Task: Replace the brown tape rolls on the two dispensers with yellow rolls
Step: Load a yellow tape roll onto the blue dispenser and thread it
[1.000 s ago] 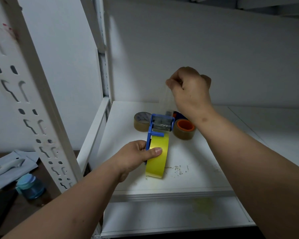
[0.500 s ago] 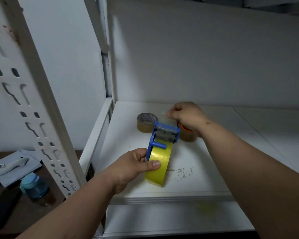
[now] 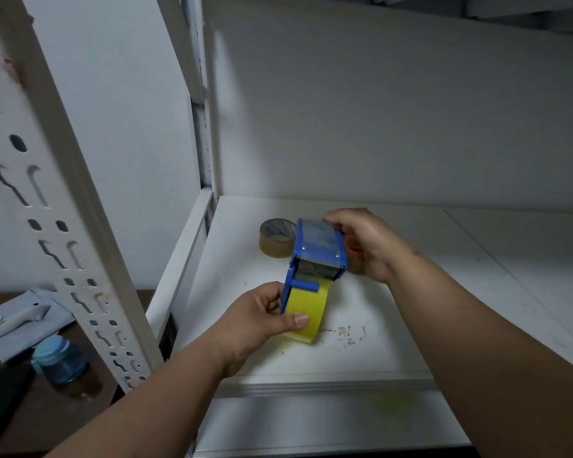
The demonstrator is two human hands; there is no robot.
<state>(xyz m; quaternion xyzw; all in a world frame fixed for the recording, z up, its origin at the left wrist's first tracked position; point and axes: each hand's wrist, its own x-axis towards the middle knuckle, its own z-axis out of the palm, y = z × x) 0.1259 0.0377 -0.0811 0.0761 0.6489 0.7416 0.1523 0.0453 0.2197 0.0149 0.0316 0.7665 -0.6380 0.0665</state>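
Now the blue dispenser [image 3: 318, 256] is held just above the white shelf [image 3: 411, 325], with the yellow roll [image 3: 306, 307] already seated in it. The left hand [image 3: 262, 320] grips the roll and the frame's side, its thumb pressed flat on the yellow face. The right hand [image 3: 361, 241] curls round the head of the dispenser at the far end, its fingers over the top edge of the flap; whether a tape end is pinched there cannot be told. The step looks like leading the tape over the roller to the toothed blade. To do it well, the left thumb should brake the roll so it feeds without slack, and the right hand should keep the tape square to the blade and clear of the teeth. A brown roll [image 3: 277, 238] lies just behind the dispenser, and an orange-cored roll [image 3: 353, 247] is largely hidden by the right hand.
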